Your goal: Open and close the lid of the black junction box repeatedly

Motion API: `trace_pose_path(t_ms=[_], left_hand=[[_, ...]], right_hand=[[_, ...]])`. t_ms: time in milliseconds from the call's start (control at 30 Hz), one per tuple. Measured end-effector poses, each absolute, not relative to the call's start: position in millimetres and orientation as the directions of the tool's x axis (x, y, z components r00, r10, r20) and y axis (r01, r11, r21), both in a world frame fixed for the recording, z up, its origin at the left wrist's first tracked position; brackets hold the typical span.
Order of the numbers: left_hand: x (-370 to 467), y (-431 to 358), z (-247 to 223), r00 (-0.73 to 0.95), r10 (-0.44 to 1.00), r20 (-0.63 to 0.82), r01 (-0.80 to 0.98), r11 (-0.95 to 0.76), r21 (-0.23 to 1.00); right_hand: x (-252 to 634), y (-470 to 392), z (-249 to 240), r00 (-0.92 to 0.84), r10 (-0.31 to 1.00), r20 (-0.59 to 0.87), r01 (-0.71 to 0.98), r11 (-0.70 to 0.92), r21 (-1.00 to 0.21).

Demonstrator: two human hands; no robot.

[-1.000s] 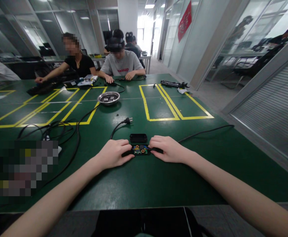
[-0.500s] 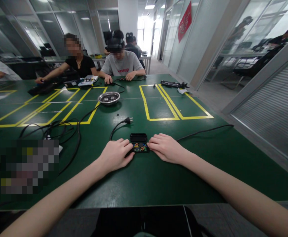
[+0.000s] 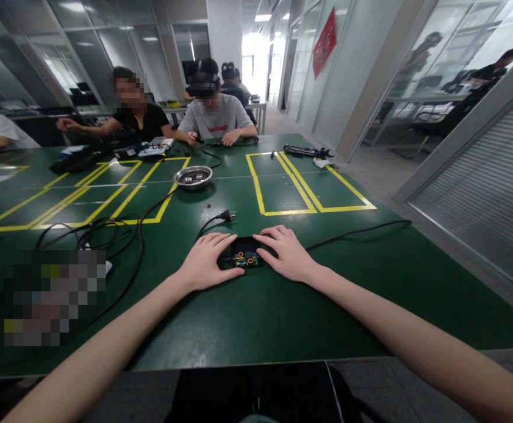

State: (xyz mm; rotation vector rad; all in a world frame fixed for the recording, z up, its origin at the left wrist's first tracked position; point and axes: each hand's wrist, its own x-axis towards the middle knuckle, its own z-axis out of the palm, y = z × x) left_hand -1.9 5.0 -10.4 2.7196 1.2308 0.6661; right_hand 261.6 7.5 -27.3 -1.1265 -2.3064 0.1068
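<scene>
At the lid [image 3: 246, 240] now, fingers [image 3: 226, 239].

Left hand [image 3: 203, 261] and right hand [image 3: 285, 254] bare, forearms [image 3: 120, 335] bare too; black legwear [image 3: 221, 395], thin white line [image 3: 333, 390] down right thigh, from here a bit of grey-green cloth [image 3: 259, 419] at waist

Dim, cool indoor light; the far corridor end [image 3: 253, 64] is blown out white. Glare patches lie on the green table [image 3: 283, 335], shadow under the metal bowl [image 3: 195, 187]. Wide-angle distortion slants the right partition [image 3: 481, 194]; 1 pixelated block [image 3: 54, 299] masks the lower left; the circuit board [image 3: 246, 259] looks soft.
</scene>
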Motion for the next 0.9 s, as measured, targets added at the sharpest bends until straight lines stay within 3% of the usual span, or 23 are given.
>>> trace_pose_path(t_ms=[167, 400, 567, 900], left_hand=[[-1.0, 6.1, -14.5, 0.599, 0.723, 0.345, 0.645, -0.691, 0.327], [-0.6, 3.2, -15.3, 0.553, 0.753, 0.357, 0.55, -0.651, 0.523], [0.5, 2.6, -14.7, 0.54, 0.758, 0.366, 0.484, -0.635, 0.602], [2.7, 2.5, -13.2, 0.539, 0.747, 0.39, 0.431, -0.642, 0.634]], right_hand=[[259.2, 8.1, -30.1, -0.434, 0.779, 0.453, 0.56, 0.627, -0.541], [256.5, 11.9, -30.4, -0.32, 0.88, 0.352, 0.341, 0.453, -0.824], [254.5, 12.1, -27.8, -0.318, 0.909, 0.269, 0.275, 0.36, -0.892], [252.9, 10.2, -28.6, -0.277, 0.907, 0.317, 0.246, 0.386, -0.889]])
